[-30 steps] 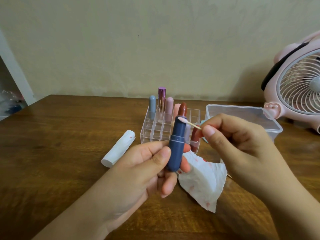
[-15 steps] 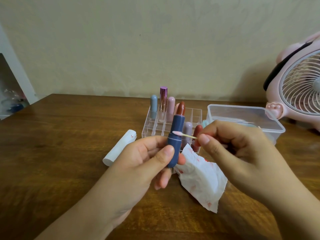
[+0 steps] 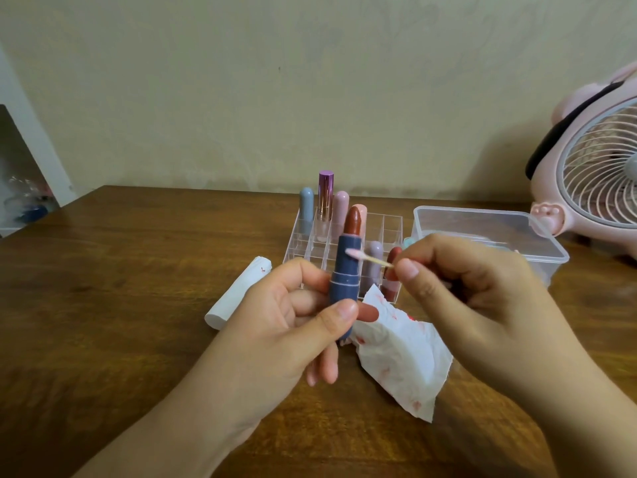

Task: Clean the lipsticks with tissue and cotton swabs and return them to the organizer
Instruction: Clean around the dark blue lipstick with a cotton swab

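My left hand (image 3: 289,315) grips an open blue lipstick (image 3: 346,281) upright, its brown-red bullet twisted out at the top. My right hand (image 3: 458,288) pinches a cotton swab (image 3: 367,257), whose pink-stained tip touches the upper part of the blue tube. A white tissue (image 3: 403,353) with red smears lies on the table below my right hand. Behind the lipstick stands the clear organizer (image 3: 389,229) holding several capped lipsticks (image 3: 325,198).
A rolled white tissue (image 3: 238,294) with a red mark lies left of my hands on the wooden table (image 3: 120,305). A clear plastic box (image 3: 482,229) sits right of the organizer. A pink fan (image 3: 599,174) stands at the far right.
The swab tip slid from the tube's top rim down to near the lower band, then back up to the upper barrel. Both hands stayed in their grips.
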